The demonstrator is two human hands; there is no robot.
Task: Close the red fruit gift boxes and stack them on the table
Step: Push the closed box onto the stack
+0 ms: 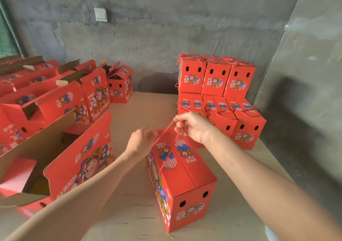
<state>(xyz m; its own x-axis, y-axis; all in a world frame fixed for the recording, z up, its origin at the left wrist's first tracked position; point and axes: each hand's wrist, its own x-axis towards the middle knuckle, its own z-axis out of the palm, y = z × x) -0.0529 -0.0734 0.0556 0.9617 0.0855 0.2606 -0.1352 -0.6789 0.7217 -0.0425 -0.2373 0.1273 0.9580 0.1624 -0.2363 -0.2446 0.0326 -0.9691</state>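
– Concrete walls (166,27) enclose a tan table (140,194). Where is the work piece?

– One closed red box (185,176) stands on the table directly in front, flaps down and meeting along the top. Its rope handle (164,129) is drawn up above the lid.

– Hand state?

– The right hand (194,127) pinches the rope handle at its high point. The left hand (142,140) sits at the rope's left run with its fingers curled. It is blurred, so I cannot tell whether it grasps anything.

– Handling properties?

– My judgement is corrugated card, stiff on the panels and weak at the flaps and vent holes. The weight depends on the contents, which are hidden. Carry it by the rope, or with flat palms on the two long sides. Do not press on the lid seam.

– Quantities?

– There is one closed box in work. The stack (216,81) at the back right shows three boxes in its upper tier. The lower tier shows two end faces, and the rest of it is partly hidden. The open boxes (74,96) at the left number at least five. They overlap, so the exact count is undetermined.
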